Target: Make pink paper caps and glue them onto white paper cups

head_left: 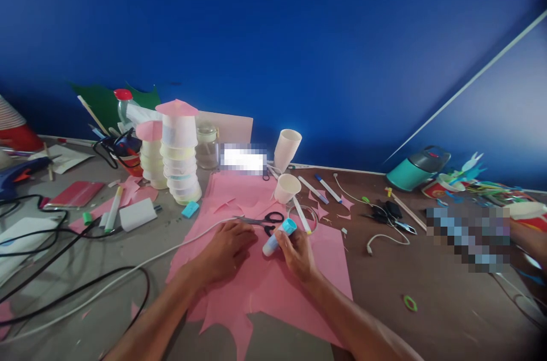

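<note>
My right hand [297, 253] is closed around a glue stick [273, 242] with a light blue cap and a pale body, held tilted above pink paper [273, 287]. On that paper, left of the glue stick, rests my left hand [231, 247], its fingers loosely bent and nothing visible in them. Black-handled scissors [271, 217] lie just beyond both hands, with the blades pointing left. A white paper cup [287, 187] stands behind the scissors, and taller nested cups [288, 147] lean behind it. The pink paper has jagged cut edges.
Two cup towers [179, 156] with pink paper roofs stand back left, near a glass jar [208, 147]. Markers [328, 189] and cables lie right of the paper. A teal flask [410, 170] lies farther right. Another person's arm [527, 238] reaches in at the right edge.
</note>
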The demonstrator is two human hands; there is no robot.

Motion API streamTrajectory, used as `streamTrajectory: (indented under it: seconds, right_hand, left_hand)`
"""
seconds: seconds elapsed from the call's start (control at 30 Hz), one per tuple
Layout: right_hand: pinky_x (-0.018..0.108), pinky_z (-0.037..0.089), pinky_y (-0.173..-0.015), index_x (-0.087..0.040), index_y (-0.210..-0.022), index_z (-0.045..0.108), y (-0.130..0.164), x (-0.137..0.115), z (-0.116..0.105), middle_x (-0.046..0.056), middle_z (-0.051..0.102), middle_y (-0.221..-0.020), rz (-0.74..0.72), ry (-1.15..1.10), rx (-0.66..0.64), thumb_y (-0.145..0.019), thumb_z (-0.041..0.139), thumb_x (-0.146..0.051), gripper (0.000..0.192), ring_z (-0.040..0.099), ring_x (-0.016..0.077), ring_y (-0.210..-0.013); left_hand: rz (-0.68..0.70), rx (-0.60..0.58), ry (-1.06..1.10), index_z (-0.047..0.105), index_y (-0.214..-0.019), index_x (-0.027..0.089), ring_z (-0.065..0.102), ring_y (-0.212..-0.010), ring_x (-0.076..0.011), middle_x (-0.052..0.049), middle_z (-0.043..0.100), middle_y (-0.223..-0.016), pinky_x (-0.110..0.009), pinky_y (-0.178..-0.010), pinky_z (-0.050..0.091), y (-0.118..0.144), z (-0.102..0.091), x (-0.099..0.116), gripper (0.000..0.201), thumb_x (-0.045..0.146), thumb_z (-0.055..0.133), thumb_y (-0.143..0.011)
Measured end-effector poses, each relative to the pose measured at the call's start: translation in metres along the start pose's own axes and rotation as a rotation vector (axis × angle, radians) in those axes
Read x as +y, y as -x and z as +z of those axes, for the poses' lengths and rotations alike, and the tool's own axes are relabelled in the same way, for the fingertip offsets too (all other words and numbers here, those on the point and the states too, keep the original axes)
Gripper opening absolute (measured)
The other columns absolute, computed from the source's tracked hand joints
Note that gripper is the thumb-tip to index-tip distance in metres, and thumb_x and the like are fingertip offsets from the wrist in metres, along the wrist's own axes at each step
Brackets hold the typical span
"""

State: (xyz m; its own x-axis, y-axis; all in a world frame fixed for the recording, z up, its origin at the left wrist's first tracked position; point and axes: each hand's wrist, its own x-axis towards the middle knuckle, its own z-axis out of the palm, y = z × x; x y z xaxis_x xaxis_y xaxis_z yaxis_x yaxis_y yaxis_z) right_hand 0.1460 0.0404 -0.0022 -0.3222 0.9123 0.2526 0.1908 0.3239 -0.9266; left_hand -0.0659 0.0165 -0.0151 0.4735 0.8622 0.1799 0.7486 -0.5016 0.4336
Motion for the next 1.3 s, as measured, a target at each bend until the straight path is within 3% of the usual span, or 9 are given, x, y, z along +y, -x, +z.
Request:
streamTrajectory:
  seconds: [0.1,0.3,0.47,0.6,0.77,0.9,1.07,1.3]
  right_hand:
    - [0.036,0.054,-0.074,-0.023,-0.059,0.070,0.001,0.003,0.001,0.003,0.064,-0.055,-0.018,-0.028,0.012,-0.098,0.045,-0.054,0.057,0.063,0.0198,-0.065]
    - [0.029,0.045,-0.051,-0.020,-0.079,0.068,0.004,0.014,0.001,-0.003,0.052,-0.053,-0.010,-0.075,0.106,-0.092,0.053,-0.059,0.044,0.048,0.0151,-0.052]
    - [0.026,0.038,-0.046,-0.019,-0.091,0.066,0.004,0.015,0.000,-0.004,0.051,-0.055,0.033,-0.229,0.111,-0.088,0.058,-0.063,0.045,0.044,0.0121,-0.049]
    - [0.026,0.044,-0.049,-0.020,-0.100,0.064,0.005,0.008,0.003,-0.002,0.059,-0.061,0.068,-0.342,0.026,-0.086,0.062,-0.062,0.044,0.052,0.0132,-0.052]
    - [0.029,0.050,-0.058,-0.019,-0.101,0.068,0.008,0.000,0.003,0.003,0.065,-0.074,0.011,-0.273,-0.018,-0.084,0.062,-0.065,0.049,0.060,0.0175,-0.065]
    - [0.025,0.037,-0.044,-0.016,-0.100,0.067,0.003,-0.001,-0.004,-0.003,0.051,-0.053,0.062,-0.289,0.093,-0.086,0.049,-0.075,0.063,0.044,0.0118,-0.045]
    - [0.024,0.031,-0.044,-0.017,-0.074,0.065,-0.003,-0.001,-0.008,-0.004,0.044,-0.051,0.056,-0.172,0.143,-0.086,0.057,-0.067,0.052,0.038,0.0104,-0.046]
    - [0.025,0.035,-0.048,-0.017,-0.077,0.066,-0.003,0.008,-0.007,-0.001,0.051,-0.058,-0.014,-0.001,0.144,-0.091,0.055,-0.054,0.041,0.044,0.0124,-0.052]
  left_hand:
    - [0.022,0.006,0.001,0.067,-0.115,0.026,0.056,-0.122,-0.0286,-0.005,0.065,-0.132,-0.050,-0.106,0.043,0.000,0.001,-0.001,0.038,0.009,0.056,-0.082]
    - [0.070,0.089,0.090,0.066,-0.112,0.026,0.060,-0.115,-0.0255,-0.006,0.069,-0.124,-0.046,-0.104,0.044,-0.002,0.001,0.001,0.033,0.010,0.053,-0.085]
    - [0.064,0.165,0.264,0.057,-0.127,0.023,0.057,-0.114,-0.0262,-0.009,0.067,-0.123,-0.044,-0.101,0.046,-0.004,-0.010,0.008,0.038,0.033,0.059,-0.091]
    - [0.082,0.193,0.278,0.054,-0.129,0.019,0.055,-0.114,-0.0273,-0.010,0.066,-0.123,-0.044,-0.103,0.044,-0.004,-0.009,0.015,0.052,0.045,0.069,-0.086]
    - [0.030,0.261,0.214,0.060,-0.111,0.022,0.059,-0.102,-0.0256,-0.007,0.070,-0.108,-0.041,-0.093,0.047,-0.005,-0.002,0.020,0.027,0.026,0.066,-0.085]
    - [0.023,0.338,0.170,0.060,-0.108,0.020,0.059,-0.096,-0.0252,-0.008,0.071,-0.101,-0.040,-0.086,0.049,-0.005,0.001,0.018,0.026,0.016,0.062,-0.082]
    - [0.047,0.353,0.148,0.062,-0.106,0.018,0.060,-0.094,-0.0251,-0.008,0.071,-0.098,-0.040,-0.085,0.050,-0.006,0.004,0.015,0.026,0.015,0.064,-0.081]
    - [-0.009,0.278,0.209,0.067,-0.110,0.020,0.063,-0.096,-0.0262,-0.008,0.073,-0.100,-0.042,-0.087,0.051,-0.005,0.006,0.012,0.027,0.021,0.067,-0.083]
